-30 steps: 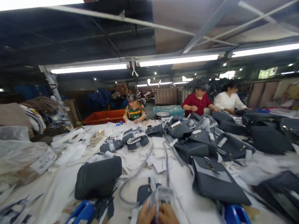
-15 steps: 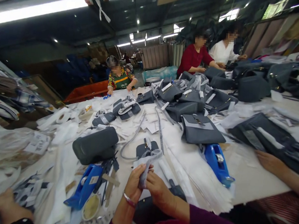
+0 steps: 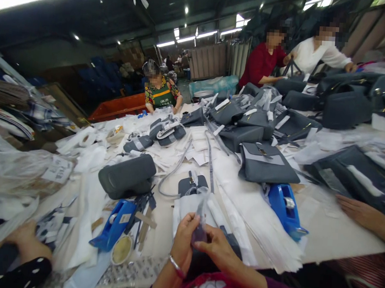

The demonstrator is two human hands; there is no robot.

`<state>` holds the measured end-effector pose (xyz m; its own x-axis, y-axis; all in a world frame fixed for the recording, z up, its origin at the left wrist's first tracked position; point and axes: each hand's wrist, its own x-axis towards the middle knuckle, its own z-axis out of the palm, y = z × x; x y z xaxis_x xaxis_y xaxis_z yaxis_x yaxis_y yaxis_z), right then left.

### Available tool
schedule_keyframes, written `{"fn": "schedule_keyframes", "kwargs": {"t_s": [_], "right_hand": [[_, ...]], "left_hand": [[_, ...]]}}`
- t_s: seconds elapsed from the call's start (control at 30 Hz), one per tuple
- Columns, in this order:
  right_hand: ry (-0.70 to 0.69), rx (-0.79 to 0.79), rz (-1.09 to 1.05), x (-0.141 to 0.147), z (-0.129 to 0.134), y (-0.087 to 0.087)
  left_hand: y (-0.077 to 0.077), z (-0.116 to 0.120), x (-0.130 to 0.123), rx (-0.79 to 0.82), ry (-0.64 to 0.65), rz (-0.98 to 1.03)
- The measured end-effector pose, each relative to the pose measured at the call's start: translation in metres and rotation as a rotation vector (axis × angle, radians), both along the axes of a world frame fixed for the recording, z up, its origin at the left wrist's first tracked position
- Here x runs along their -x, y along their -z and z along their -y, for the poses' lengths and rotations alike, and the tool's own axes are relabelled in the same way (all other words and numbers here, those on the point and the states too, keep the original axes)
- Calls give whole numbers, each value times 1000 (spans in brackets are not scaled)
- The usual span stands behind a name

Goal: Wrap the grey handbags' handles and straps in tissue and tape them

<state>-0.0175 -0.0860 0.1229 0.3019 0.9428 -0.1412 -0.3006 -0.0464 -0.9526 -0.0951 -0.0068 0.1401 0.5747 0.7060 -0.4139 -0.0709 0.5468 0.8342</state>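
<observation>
My left hand (image 3: 184, 237), with a bracelet at its wrist, pinches a greyish strap end in translucent plastic film (image 3: 200, 231). My right hand (image 3: 218, 249) grips the same strap end from the other side, fingers closed. Just beyond them, a small dark grey bag (image 3: 193, 185) with a metal clasp on its flap lies on the table, partly under white paper (image 3: 187, 204). A film-wrapped strap (image 3: 210, 162) loops away behind it. Dark material near my lap is mostly covered by my hands.
Blue tape dispensers stand left (image 3: 114, 226) and right (image 3: 286, 210). A dark bag (image 3: 128, 177), a flap bag (image 3: 266, 166) and a stack of white sheets (image 3: 265, 231) lie around. Another person's hand (image 3: 358, 213) is at right, another's arm (image 3: 26, 242) at left. Several people work farther back.
My hands have come slightly right and lower in view, still on the film-wrapped strap end. The film now stands more upright above my fingers. The whole view has shifted a little.
</observation>
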Motion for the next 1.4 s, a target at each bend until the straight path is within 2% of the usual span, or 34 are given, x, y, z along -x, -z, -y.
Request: {"fn": "schedule_keyframes", "kwargs": {"t_s": [0.23, 0.33, 0.43, 0.57, 0.63, 0.7, 0.73, 0.8, 0.93, 1.03, 1.13, 1.23, 1.3, 1.4], "right_hand": [[-93, 74, 132, -24, 54, 18], [-147, 83, 189, -33, 66, 15], [-163, 51, 308, -36, 67, 7], [-81, -139, 611, -40, 51, 7], [-10, -281, 801, -44, 35, 11], [40, -357, 928, -49, 15, 13], [42, -347, 954, -52, 6, 13], [-2, -226, 916, -56, -9, 7], [-110, 67, 613, -53, -23, -8], [-56, 70, 485, -38, -27, -11], [31, 57, 416, -24, -29, -7], [120, 68, 372, -22, -29, 1], [153, -6, 420, -28, -29, 7], [81, -197, 623, -42, -33, 16]], "left_hand": [[-4, 27, -6, 268, 247, 55], [-6, 28, -12, 381, 283, 115], [-11, 29, -12, 347, 249, 155], [-20, 26, -13, 221, 217, 185], [-22, 18, -16, 203, 204, 210], [-19, 5, -21, 167, 168, 231], [-17, -2, -23, 130, 144, 228], [-11, -15, -25, 23, 93, 181], [5, -23, -24, -215, 39, -23], [17, -13, -21, -291, -38, -147], [24, -5, -22, -276, -128, -171], [21, -9, -28, -159, -161, -109], [14, -20, -34, -51, -108, -17], [10, -39, -42, 103, 15, 69]]}}
